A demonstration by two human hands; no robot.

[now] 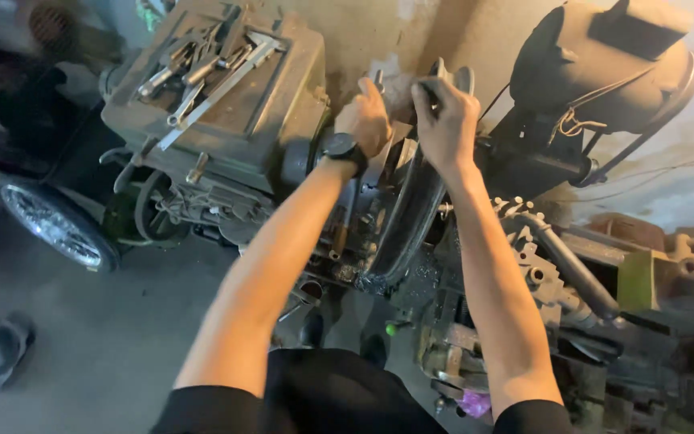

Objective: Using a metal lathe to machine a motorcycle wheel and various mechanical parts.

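While both hands work at the lathe:
- left hand: fingers curled over the chuck top; a watch sits on the wrist.
- right hand: fingers pressed together on the rim.
- Risk: oily metal may cause slipping or pinching; loose tools on the headstock could fall.

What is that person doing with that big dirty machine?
A person is leaning over an old, greasy metal machine in a workshop. Both arms reach forward to its top. The right hand grips the rim of a large curved wheel mounted on the machine. The left hand, with a dark watch on its wrist, rests right beside it on the machine. On the flat box top to the left lie loose metal tools. A motor sits at the upper right.
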